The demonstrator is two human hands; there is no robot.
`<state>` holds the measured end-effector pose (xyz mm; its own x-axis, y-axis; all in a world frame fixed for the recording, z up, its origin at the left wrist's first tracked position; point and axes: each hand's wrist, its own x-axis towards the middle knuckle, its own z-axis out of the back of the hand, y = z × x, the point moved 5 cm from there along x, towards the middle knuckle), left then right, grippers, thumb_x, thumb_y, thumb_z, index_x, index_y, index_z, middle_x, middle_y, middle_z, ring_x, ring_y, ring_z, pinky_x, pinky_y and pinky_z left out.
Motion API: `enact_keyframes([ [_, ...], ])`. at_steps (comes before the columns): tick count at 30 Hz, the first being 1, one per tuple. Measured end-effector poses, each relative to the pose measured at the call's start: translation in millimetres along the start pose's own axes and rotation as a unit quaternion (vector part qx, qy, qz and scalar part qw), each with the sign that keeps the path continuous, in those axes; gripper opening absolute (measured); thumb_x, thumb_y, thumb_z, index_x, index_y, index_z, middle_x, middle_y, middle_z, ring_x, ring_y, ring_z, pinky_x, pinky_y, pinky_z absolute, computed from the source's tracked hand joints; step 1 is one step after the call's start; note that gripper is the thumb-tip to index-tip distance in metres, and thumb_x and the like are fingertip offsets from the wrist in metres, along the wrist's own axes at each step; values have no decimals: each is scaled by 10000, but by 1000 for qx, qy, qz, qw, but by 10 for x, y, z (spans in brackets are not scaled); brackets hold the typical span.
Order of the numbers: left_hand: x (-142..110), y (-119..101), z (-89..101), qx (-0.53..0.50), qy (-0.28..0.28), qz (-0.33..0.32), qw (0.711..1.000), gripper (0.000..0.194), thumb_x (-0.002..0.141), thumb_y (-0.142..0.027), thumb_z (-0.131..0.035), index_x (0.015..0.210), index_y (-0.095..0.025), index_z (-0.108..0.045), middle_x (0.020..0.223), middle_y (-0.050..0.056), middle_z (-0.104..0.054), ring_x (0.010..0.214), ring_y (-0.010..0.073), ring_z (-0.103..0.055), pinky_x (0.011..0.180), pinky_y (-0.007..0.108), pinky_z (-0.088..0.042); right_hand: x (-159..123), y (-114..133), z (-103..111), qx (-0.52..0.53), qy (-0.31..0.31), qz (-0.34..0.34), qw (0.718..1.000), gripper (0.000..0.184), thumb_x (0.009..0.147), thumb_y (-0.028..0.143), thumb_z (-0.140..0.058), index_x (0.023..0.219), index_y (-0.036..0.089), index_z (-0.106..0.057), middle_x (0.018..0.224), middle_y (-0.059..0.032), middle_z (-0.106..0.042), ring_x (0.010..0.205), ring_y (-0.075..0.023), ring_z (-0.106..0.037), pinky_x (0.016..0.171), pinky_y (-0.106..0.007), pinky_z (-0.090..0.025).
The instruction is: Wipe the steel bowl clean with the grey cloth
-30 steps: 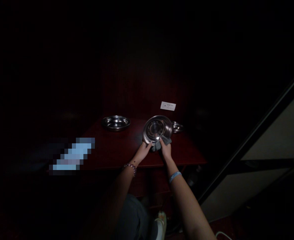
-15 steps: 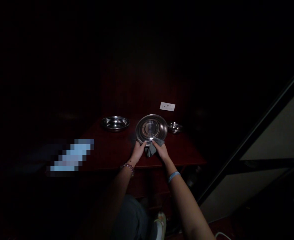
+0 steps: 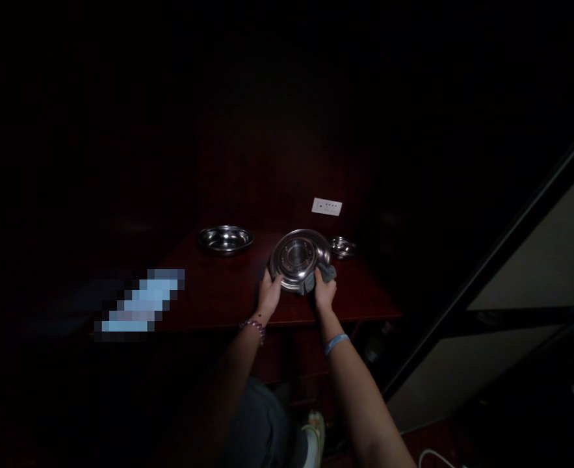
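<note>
Between my hands a round, shiny steel basin (image 3: 297, 253) is tilted above the table, its ringed underside apparently facing me. My left hand (image 3: 270, 294) grips its near left rim, the thumb lying over the edge. A grey cloth (image 3: 326, 272) is bunched in my right hand (image 3: 324, 290), which presses it against the near right rim. My right fingers are partly hidden by the cloth. Farther left on the table sits a second steel basin (image 3: 225, 240). Just right of the held one stands a smaller steel bowl (image 3: 344, 247), perhaps stacked.
The dark red table (image 3: 208, 292) has its front edge just below my hands. A white socket plate (image 3: 326, 207) is on the back wall. Left lies a pixelated bluish patch (image 3: 145, 302). Beneath the table's right side is a dim bottle (image 3: 377, 344). A pale panel stands right.
The basin swung left, then came slightly back right and tipped flatter, away from me. My right hand with the cloth shifted left, then right along the rim.
</note>
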<state>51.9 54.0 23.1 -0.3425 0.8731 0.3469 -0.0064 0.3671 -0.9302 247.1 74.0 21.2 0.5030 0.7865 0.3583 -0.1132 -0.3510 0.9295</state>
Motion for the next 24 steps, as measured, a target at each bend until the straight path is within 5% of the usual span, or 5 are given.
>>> enact_keyframes([
  [5, -27, 1, -75, 14, 61, -4, 998, 496, 901, -368, -587, 1359, -183, -549, 1333, 126, -662, 1242, 249, -612, 1113, 402, -416, -2, -20, 13, 12, -8, -2, 1000, 448, 781, 499, -677, 1028, 134, -758, 1076, -143, -772, 1010, -284, -726, 898, -364, -556],
  [10, -58, -8, -175, 23, 117, -35, 992, 732, 741, -353, -766, 1402, -168, -509, 1385, 150, -624, 1290, 252, -578, 1138, 394, -383, 1, -61, 23, -3, -19, -20, 1000, 404, 761, 502, -688, 957, 157, -761, 1010, -135, -786, 983, -286, -734, 871, -358, -562],
  [19, 56, 121, -162, -2, 86, -31, 996, 537, 783, -241, -657, 1308, -153, -592, 1398, 127, -618, 1336, 245, -536, 1173, 409, -348, 28, -122, -93, -32, 78, -21, 996, 390, 742, 498, -720, 937, 163, -764, 973, -116, -794, 930, -271, -747, 834, -338, -564],
  [24, 57, 144, -66, 6, 36, 14, 999, 435, 853, -227, -566, 1275, -129, -603, 1328, 138, -661, 1249, 245, -599, 1124, 395, -408, 57, -23, 98, -68, -43, 5, 997, 449, 790, 536, -661, 991, 146, -758, 1029, -172, -774, 997, -317, -723, 865, -373, -537],
])
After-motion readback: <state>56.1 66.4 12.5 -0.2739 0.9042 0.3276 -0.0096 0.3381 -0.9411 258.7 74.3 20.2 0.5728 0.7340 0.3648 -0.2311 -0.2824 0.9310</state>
